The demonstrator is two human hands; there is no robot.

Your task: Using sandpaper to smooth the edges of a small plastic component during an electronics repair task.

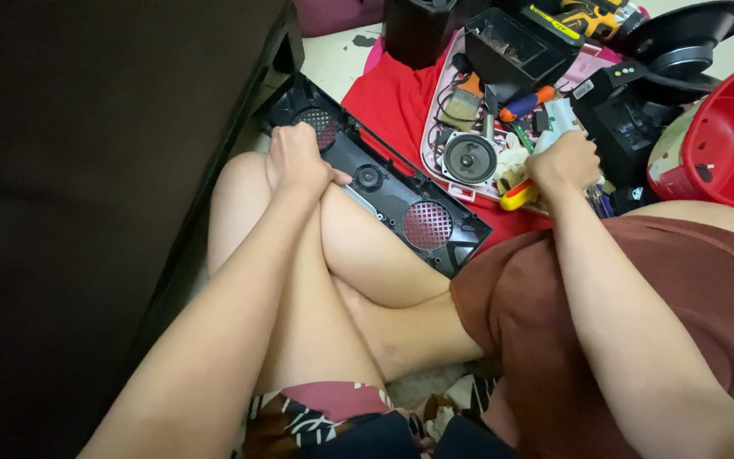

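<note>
The left hand (297, 161) rests on the person's raised knee, fingers curled over the near edge of a long black speaker panel (384, 183) with two round red grilles; whether they grip it cannot be told. The panel lies on a red cloth (392, 102). Beyond the panel's far end, the right hand (564, 161) reaches into a pink tray (435, 127) of tools, fingers bent and hidden from view, beside a round loose speaker (469, 158) and a yellow-handled screwdriver (518, 197).

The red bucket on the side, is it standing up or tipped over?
Tipped over. The red bucket lies on its side, its open mouth facing sideways toward the tools, and the inside looks empty.
</note>
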